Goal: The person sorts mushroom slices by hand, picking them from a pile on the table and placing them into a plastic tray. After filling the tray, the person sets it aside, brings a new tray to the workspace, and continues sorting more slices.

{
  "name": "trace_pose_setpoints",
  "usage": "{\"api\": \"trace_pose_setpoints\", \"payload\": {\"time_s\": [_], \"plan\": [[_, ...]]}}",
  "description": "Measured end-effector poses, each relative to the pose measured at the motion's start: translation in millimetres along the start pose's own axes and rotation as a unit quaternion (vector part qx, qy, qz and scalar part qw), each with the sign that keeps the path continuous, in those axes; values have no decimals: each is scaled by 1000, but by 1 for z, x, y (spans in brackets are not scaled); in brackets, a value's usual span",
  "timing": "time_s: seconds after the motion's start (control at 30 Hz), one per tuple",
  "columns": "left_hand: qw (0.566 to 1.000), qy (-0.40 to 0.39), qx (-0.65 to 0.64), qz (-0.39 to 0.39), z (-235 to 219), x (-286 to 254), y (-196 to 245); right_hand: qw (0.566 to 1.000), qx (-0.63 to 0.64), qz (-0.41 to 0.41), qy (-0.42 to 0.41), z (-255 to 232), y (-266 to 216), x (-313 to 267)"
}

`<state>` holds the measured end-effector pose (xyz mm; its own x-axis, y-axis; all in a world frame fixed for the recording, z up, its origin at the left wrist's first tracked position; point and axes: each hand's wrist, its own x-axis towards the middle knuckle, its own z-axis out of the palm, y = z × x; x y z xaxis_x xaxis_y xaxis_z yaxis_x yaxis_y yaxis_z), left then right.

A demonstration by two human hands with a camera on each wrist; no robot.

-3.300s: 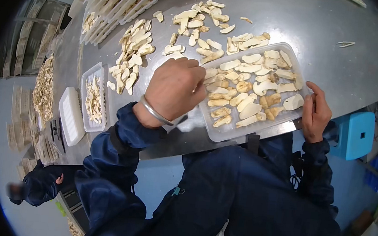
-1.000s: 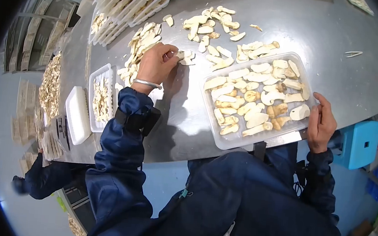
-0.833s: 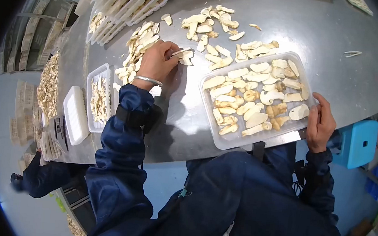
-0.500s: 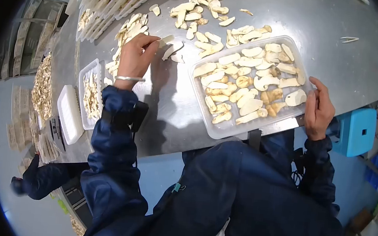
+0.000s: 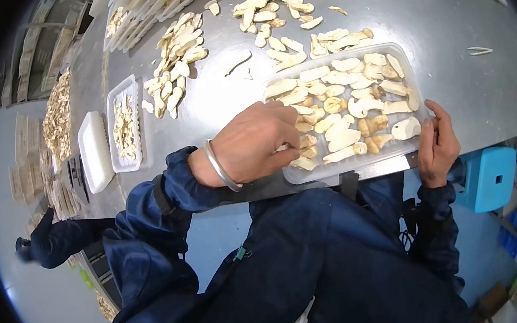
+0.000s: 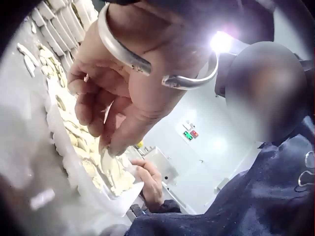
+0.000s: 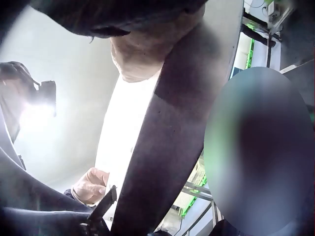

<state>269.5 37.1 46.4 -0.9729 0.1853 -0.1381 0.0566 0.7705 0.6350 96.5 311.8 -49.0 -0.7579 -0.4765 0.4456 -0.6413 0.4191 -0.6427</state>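
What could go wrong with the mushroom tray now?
The tray sits close to the table's near edge, just above the person's lap. A bump might tip it or knock it down, although the right hand is at one end.

The left hand pinches a thin mushroom slice by its end, so it could slip or tear.

The slices in the tray lie close together, some overlapping, so setting another down might push them around.
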Motion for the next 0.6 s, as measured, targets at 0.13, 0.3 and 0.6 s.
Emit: {"api": "trace_pose_setpoints", "payload": {"time_s": [0.13,0.3,0.6], "plan": [[998,1,58,11,6,5,0,1000,1,1,5,0,-2,0],[994,40,100,1,7,6,5,1000,-2,-4,4,-1,-1,1],[919,304,106,-228,-35,-12,-101,1000,-4,-11,7,-1,1,1]]}}
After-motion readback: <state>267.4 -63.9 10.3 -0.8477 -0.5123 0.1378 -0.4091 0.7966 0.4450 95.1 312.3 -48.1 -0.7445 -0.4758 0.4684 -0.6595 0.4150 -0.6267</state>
